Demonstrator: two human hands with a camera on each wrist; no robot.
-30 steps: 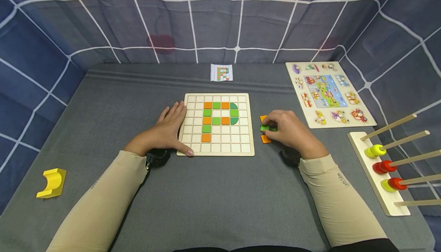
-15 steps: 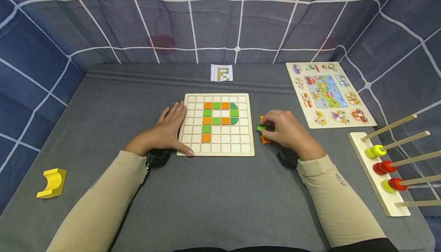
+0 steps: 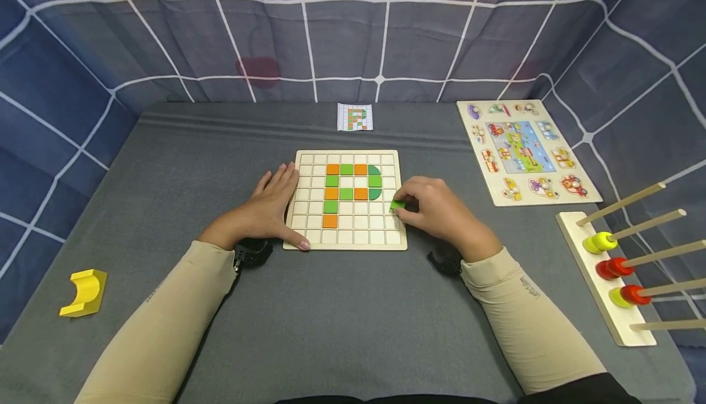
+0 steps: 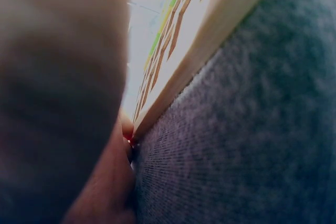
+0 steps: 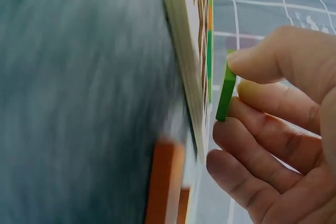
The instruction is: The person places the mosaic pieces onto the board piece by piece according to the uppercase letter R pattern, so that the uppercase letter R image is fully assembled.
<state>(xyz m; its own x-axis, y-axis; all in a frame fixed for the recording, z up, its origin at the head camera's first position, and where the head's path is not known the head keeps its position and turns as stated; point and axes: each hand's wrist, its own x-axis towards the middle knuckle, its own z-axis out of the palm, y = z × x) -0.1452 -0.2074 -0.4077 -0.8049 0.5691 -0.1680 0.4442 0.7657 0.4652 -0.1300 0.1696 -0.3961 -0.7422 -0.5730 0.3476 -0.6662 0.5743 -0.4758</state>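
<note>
A wooden grid board (image 3: 369, 238) lies on the grey cloth, with orange and green square tiles and two darker green rounded pieces set in a P-like pattern. My left hand (image 3: 265, 205) rests along its left edge, fingers straight, thumb on the lower left corner. My right hand (image 3: 436, 211) pinches a green square tile (image 3: 397, 205) between thumb and fingers over the board's right edge. The right wrist view shows that green tile (image 5: 226, 90) held on its edge, above the cloth. Loose orange tiles (image 5: 165, 182) lie beside the board, hidden under my right hand in the head view.
A small pattern card (image 3: 355, 117) lies behind the board. At the right are a picture puzzle board (image 3: 573, 186) and a peg stand (image 3: 590, 269) with red and yellow-green beads. A yellow arched block (image 3: 91, 293) sits at the left.
My right hand has picked the green tile from the loose pieces and carried it left to the board's right edge. My left hand has stayed put.
</note>
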